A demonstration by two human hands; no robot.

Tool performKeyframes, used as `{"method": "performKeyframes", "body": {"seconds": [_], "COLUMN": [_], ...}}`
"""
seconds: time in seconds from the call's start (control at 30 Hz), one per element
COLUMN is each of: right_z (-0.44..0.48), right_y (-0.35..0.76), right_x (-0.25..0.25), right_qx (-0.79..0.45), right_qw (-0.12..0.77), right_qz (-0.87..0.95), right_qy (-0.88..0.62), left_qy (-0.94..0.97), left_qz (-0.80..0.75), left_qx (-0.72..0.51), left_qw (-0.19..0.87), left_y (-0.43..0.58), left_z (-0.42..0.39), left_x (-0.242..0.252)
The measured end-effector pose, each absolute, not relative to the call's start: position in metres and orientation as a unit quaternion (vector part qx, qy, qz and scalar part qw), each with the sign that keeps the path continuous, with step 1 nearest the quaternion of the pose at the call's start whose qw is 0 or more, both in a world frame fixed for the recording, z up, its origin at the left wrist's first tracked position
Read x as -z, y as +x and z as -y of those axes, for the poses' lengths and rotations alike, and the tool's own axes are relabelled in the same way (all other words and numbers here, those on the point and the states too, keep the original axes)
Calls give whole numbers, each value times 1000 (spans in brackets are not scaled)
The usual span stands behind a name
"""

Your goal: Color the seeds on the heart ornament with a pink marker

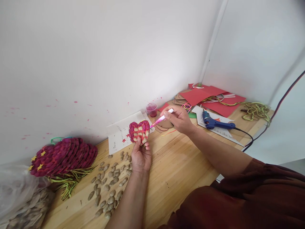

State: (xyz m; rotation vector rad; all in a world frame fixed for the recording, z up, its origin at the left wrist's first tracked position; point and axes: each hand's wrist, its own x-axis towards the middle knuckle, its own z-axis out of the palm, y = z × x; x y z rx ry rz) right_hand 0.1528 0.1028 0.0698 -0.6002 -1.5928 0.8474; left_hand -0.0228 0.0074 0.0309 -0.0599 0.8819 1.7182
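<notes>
Head view. Hands apart, each with its own hold. Left hand [142, 160] grips the lower edge of a heart-like peanut piece [140, 128], raised over the table [173, 178], decorated face in view: magenta shells along the top and sides, pale bare ones on red in the middle. Right hand [181, 119] pinches a white-handled brush [163, 118], tip at the piece's right edge; actual contact hard to tell.

Just beyond the brush, a clear cup [152, 110] with magenta staining. Behind the piece, a handwritten sheet [116, 140] with small red stars. Left of the left hand, loose peanuts [111, 199] scattered on the wood; farther left, a stack of magenta pieces [64, 156] with yellow stars and green-yellow tassels. Right of the right hand, a blue glue gun [218, 124] lies on a white sheet [199, 111]; beyond it, red paper [197, 94] and tangled yellow-green cord [257, 112].
</notes>
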Motion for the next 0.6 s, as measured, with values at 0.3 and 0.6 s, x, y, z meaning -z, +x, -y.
{"method": "performKeyframes", "body": {"seconds": [0.3, 0.6], "right_z": [-97, -98], "right_y": [151, 152], "right_x": [-71, -67], "right_qx": [-328, -242], "right_qw": [597, 597], "right_qz": [687, 717], "right_qy": [-255, -266], "left_qy": [-25, -44], "left_qz": [-385, -384], "left_qx": [-732, -735], "left_qw": [562, 558], "left_y": [-21, -20], "left_z": [-7, -8], "left_x": [-33, -36]}}
